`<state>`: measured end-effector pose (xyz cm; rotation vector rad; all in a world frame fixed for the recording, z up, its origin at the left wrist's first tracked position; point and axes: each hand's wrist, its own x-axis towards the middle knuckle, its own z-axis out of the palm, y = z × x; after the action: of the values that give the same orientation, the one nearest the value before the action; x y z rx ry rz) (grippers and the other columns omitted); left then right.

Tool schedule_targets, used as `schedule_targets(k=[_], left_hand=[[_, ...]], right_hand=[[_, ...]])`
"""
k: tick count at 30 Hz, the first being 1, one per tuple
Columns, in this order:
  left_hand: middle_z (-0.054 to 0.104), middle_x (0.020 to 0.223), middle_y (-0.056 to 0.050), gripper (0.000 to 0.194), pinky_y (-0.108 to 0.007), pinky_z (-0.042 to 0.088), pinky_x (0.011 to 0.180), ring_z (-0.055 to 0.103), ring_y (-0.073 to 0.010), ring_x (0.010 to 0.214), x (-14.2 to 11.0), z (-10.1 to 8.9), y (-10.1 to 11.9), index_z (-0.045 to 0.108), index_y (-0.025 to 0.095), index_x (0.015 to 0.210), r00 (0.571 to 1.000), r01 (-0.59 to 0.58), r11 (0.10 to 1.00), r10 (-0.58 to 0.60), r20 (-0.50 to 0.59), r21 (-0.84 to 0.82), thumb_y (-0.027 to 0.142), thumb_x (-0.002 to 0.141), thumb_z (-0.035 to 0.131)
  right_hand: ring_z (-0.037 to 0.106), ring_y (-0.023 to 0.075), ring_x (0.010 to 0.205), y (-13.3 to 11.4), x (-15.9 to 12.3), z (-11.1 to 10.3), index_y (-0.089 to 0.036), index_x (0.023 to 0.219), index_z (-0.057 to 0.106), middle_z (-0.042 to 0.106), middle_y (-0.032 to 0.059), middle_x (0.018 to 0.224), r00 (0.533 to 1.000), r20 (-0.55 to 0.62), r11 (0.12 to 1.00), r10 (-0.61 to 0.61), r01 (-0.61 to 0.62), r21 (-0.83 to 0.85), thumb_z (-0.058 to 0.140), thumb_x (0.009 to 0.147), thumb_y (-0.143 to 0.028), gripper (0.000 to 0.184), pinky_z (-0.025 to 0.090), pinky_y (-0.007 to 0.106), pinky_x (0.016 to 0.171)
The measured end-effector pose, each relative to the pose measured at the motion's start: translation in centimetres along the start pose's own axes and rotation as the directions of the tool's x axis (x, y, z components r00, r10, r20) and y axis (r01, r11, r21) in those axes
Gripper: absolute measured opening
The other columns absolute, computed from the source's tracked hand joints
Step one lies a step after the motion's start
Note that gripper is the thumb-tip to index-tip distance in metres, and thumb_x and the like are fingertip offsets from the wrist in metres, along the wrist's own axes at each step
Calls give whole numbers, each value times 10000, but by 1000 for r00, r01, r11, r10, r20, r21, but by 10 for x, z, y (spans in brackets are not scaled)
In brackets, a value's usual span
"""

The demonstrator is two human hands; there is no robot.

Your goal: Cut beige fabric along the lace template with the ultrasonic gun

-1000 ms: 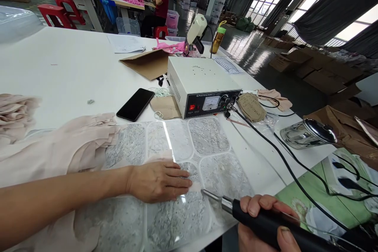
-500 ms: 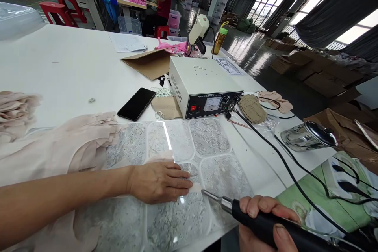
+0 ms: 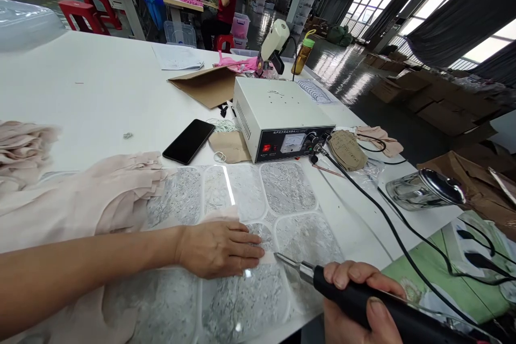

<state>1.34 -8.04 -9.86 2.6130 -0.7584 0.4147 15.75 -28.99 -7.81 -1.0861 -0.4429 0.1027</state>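
My left hand (image 3: 221,248) lies flat, fingers stretched to the right, pressing a thin pale-pink fabric piece (image 3: 266,257) onto the grey marbled mat (image 3: 242,306). A strip of that cloth shows past the fingertips, and another edge of it sticks out above the hand. My right hand (image 3: 363,301) is wrapped round the black grip of a handheld ultrasonic welder (image 3: 342,290). Its narrow metal tip is at the right end of the strip; whether it touches the cloth I cannot tell. To the left, pale-pink fabric pieces (image 3: 116,183) lie piled, partly under my left forearm.
Behind the mat stand a white control box (image 3: 294,145) and a black phone (image 3: 188,141). A black cable (image 3: 374,207) curves from the box down the right side. A lidded glass jar (image 3: 419,189) is near the right edge. Farther off, people sit by sewing machines.
The welder's tip has shifted slightly up, nearer the end of the cloth strip. My left hand stays flat in place. The whole view has moved slightly.
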Motion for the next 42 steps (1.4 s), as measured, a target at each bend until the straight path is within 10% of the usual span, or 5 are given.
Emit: schedule_targets(k=[42], left_hand=[[681,1204,-84,296,-342,424,1019,553,-232,1235,-1,-2,0,696,144,1058,996,-89,988,91,-10,125,171,1013,405]], right_hand=[[513,113,566,-6,-1,6,-188,811,557,512,-24,740,999,52,999,-10,8,41,565,742,-249,92,472,294,483]])
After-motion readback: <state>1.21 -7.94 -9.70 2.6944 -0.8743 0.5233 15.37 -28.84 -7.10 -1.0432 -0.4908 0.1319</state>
